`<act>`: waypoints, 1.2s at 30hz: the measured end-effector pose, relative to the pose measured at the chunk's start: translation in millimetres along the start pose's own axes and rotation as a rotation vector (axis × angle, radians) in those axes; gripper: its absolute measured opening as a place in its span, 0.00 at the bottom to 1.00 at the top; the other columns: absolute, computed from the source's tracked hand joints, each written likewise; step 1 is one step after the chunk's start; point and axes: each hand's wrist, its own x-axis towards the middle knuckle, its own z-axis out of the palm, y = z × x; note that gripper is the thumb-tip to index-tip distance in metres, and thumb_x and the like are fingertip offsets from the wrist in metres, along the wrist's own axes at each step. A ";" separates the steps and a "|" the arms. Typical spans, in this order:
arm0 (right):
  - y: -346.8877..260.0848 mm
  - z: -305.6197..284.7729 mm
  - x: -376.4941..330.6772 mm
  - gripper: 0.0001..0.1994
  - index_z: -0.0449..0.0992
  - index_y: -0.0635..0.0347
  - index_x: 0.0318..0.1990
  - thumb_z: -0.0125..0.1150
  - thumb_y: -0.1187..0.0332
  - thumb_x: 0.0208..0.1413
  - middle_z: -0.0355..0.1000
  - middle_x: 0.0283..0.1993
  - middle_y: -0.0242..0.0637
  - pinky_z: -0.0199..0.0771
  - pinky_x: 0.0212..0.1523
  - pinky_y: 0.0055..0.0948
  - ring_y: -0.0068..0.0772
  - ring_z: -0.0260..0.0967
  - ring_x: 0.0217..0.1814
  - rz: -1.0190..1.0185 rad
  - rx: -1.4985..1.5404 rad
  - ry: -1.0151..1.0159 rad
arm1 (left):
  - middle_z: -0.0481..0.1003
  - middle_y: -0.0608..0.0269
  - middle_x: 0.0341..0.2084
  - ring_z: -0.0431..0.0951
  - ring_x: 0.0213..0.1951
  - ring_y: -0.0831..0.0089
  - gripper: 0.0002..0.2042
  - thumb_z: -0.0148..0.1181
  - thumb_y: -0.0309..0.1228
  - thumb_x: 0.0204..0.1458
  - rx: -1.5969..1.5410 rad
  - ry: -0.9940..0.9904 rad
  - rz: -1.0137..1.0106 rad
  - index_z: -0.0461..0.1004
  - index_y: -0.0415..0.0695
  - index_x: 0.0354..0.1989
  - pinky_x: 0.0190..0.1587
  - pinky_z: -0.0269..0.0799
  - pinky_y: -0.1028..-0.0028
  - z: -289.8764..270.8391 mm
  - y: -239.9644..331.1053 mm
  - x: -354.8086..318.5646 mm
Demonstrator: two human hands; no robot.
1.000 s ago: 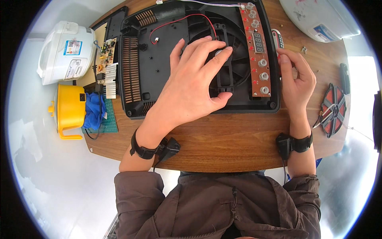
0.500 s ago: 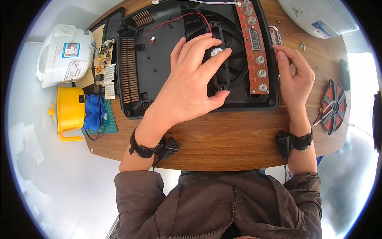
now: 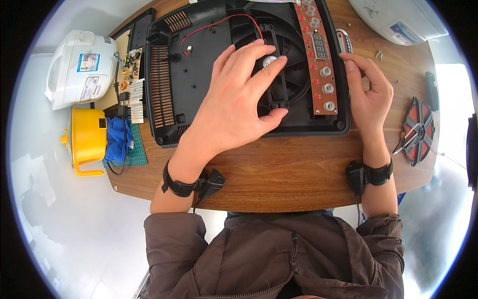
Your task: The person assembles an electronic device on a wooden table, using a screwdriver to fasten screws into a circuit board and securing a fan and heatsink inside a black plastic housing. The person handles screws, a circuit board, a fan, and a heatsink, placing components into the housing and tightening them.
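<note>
A black appliance housing (image 3: pixel 199 65) lies open on the round wooden table (image 3: pixel 279 174). Inside it sit a black cooling fan (image 3: pixel 279 94) and a brown control board strip (image 3: pixel 318 55) with buttons and a small display. My left hand (image 3: pixel 239 104) lies over the fan, fingers spread across its hub and thumb hooked on the fan frame's lower edge. My right hand (image 3: pixel 366 92) is at the housing's right rim, fingers curled, index finger pressed along the edge beside the control board. A red and black wire (image 3: pixel 214 25) runs across the housing's top.
A white rice cooker (image 3: pixel 82 67) and a yellow pot (image 3: pixel 87 139) with a blue cloth (image 3: pixel 117 139) stand at the left. A small circuit board (image 3: pixel 130 65) lies by them. A red and black coil disc (image 3: pixel 418 129) lies at the right and a white appliance (image 3: pixel 393 20) at top right.
My left hand has slid a little up over the fan, its fingertips now past the hub. My right hand has moved slightly up along the housing's right edge.
</note>
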 end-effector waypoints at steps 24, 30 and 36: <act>1.2 0.4 -2.1 0.07 0.86 0.63 0.46 0.66 0.73 0.66 0.81 0.34 0.34 0.77 0.41 0.21 0.18 0.76 0.35 0.022 0.018 -0.002 | 0.67 0.61 0.70 0.64 0.74 0.57 0.38 0.80 0.26 0.40 -0.121 0.004 -0.051 0.73 0.45 0.66 0.74 0.65 0.59 3.0 -3.7 -1.5; 1.9 1.3 -2.5 0.07 0.86 0.63 0.46 0.65 0.73 0.66 0.82 0.34 0.34 0.77 0.40 0.21 0.18 0.76 0.35 0.025 0.022 0.007 | 0.66 0.60 0.71 0.63 0.75 0.55 0.38 0.79 0.27 0.42 -0.124 0.008 -0.051 0.72 0.45 0.67 0.74 0.64 0.57 4.7 -3.3 -2.8; 0.8 0.7 -3.0 0.07 0.87 0.62 0.46 0.65 0.73 0.66 0.82 0.34 0.33 0.77 0.40 0.21 0.17 0.76 0.35 0.040 0.026 0.003 | 0.64 0.60 0.72 0.61 0.75 0.54 0.38 0.78 0.27 0.43 -0.112 -0.014 -0.049 0.71 0.46 0.67 0.75 0.62 0.57 4.1 -3.8 -2.7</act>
